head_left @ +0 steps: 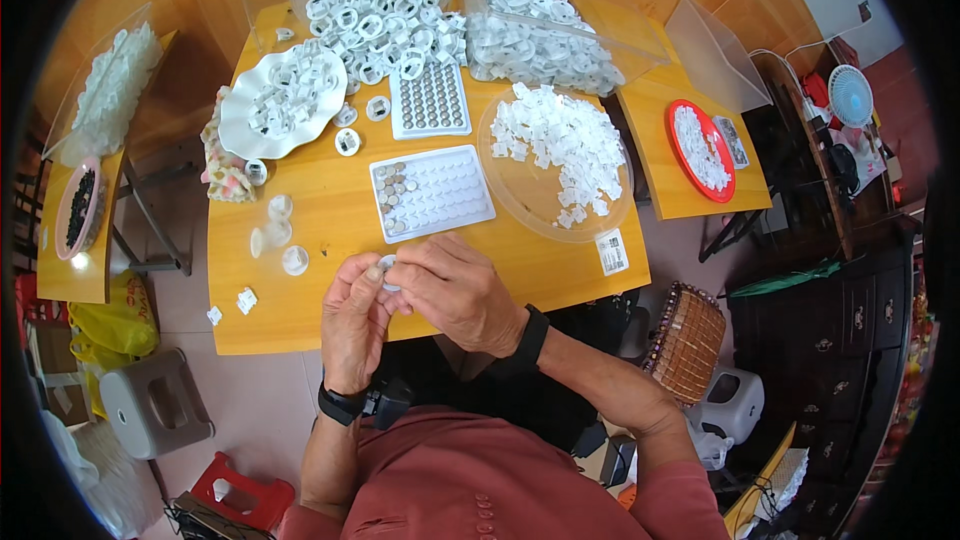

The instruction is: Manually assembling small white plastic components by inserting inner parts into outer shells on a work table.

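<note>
Both hands meet over the table's front edge. My left hand (pixel 354 308) is closed around a small round white plastic part (pixel 388 263), and my right hand (pixel 452 292) pinches at the same part, its fingertips partly hiding it. Just beyond lies a white blister tray (pixel 450 202) with silver button cells (pixel 395 185) in its left pockets. Behind it a second tray (pixel 432 130) is full of button cells. To the right, a round clear tray (pixel 515 215) bears a heap of small white plastic pieces (pixel 560 140).
A white scalloped plate (pixel 235 120) of round white parts stands left, and larger heaps (pixel 375 15) of them fill the back. Clear round pieces (pixel 295 260) lie at front left. On side tables are a red plate (pixel 728 185) and a pink bowl (pixel 92 225). Stools (pixel 155 405) stand below.
</note>
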Motion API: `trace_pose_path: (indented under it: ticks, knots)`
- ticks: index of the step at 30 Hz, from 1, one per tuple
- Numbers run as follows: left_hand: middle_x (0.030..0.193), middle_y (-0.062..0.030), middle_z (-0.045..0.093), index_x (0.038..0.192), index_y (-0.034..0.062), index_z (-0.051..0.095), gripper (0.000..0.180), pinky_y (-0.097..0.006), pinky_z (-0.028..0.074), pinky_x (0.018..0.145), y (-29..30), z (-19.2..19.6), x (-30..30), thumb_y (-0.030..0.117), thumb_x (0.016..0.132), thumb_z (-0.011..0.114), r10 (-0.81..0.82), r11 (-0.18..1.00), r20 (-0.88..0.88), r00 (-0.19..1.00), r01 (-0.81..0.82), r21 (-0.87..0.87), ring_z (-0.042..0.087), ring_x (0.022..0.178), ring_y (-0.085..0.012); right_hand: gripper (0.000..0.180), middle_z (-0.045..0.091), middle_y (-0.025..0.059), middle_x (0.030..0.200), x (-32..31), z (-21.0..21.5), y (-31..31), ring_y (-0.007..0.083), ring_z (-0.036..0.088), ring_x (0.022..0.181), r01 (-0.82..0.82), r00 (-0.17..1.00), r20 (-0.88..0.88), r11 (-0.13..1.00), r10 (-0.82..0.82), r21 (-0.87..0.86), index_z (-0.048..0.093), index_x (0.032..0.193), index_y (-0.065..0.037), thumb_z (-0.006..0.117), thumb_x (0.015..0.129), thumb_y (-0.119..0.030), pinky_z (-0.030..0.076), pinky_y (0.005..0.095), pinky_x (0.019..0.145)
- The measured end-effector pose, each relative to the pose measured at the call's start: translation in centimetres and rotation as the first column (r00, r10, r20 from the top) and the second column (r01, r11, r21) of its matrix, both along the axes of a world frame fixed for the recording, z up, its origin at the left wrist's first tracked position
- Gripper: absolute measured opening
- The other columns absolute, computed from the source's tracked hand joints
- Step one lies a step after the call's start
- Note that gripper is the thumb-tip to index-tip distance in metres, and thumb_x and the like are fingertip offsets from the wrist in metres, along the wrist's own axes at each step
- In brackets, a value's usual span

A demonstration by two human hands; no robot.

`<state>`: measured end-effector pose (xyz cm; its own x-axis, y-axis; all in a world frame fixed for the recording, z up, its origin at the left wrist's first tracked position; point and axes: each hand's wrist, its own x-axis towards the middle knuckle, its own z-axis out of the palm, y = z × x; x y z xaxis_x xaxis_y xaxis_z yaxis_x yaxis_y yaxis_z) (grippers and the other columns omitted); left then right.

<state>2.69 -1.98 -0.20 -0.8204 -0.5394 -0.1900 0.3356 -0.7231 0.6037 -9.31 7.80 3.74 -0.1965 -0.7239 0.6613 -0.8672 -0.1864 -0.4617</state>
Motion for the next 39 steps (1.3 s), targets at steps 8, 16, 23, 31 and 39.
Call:
trace_pose_path:
  ticks: [8,16,23,31,39]
  knots:
    - [0.088,-0.0098,0.064,0.107,-0.0002,0.056,0.016,-0.028,0.052,0.062,0.0,-0.1,0.1,0.009,0.096,0.051,-0.008,1.0,0.01,1.0,0.008,0.018,0.062,0.067,-0.0172,0.024,0.059,0.0074,0.091,0.1,0.3,0.1,0.0229,0.058,0.077,0.002,0.999,-0.049,0.999,0.0,0.042,0.062,0.092,-0.002,0.066,0.069,-0.004,0.046,0.0319,0.067]
    - [0.089,-0.0112,0.063,0.107,0.0003,0.056,0.016,-0.029,0.052,0.065,-0.2,0.1,0.1,0.009,0.096,0.05,-0.039,0.999,0.023,0.999,0.039,-0.023,0.062,0.068,-0.0199,0.015,0.06,0.0106,0.091,-0.5,0.2,0.2,0.027,0.059,0.084,-0.018,1.0,0.017,0.993,0.016,0.117,0.059,0.088,-0.002,0.06,0.073,-0.006,0.048,0.0348,0.073]
    - [0.09,-0.0116,0.063,0.108,0.0005,0.056,0.016,-0.03,0.052,0.066,-0.2,-0.2,0.1,0.009,0.096,0.051,-0.049,0.999,-0.003,0.999,0.049,-0.024,0.062,0.069,-0.0207,0.012,0.055,0.0091,0.083,-0.4,0.9,0.2,0.0275,0.056,0.08,-0.049,0.997,-0.049,0.986,0.057,0.161,0.056,0.086,-0.003,0.057,0.075,-0.008,0.045,0.0363,0.073]
    - [0.091,-0.0127,0.063,0.109,0.0007,0.055,0.016,-0.031,0.052,0.066,-0.3,-0.3,0.1,0.01,0.096,0.05,-0.06,0.998,-0.006,0.998,0.06,-0.032,0.062,0.07,-0.0213,0.009,0.053,0.0119,0.077,-1.6,2.3,-0.6,0.0317,0.057,0.075,-0.164,0.986,0.09,0.936,0.143,0.312,0.056,0.083,-0.002,0.058,0.075,-0.006,0.046,0.039,0.066]
    - [0.09,-0.0127,0.063,0.109,0.0003,0.055,0.016,-0.03,0.052,0.067,-0.2,-0.4,0.3,0.01,0.097,0.049,-0.056,0.997,-0.017,0.998,0.055,-0.053,0.062,0.071,-0.021,0.005,0.055,0.0092,0.076,-2.2,1.4,-1.1,0.0243,0.059,0.069,-0.224,0.952,0.271,0.925,0.14,0.307,0.059,0.081,-0.001,0.062,0.077,0.0,0.047,0.0328,0.06]
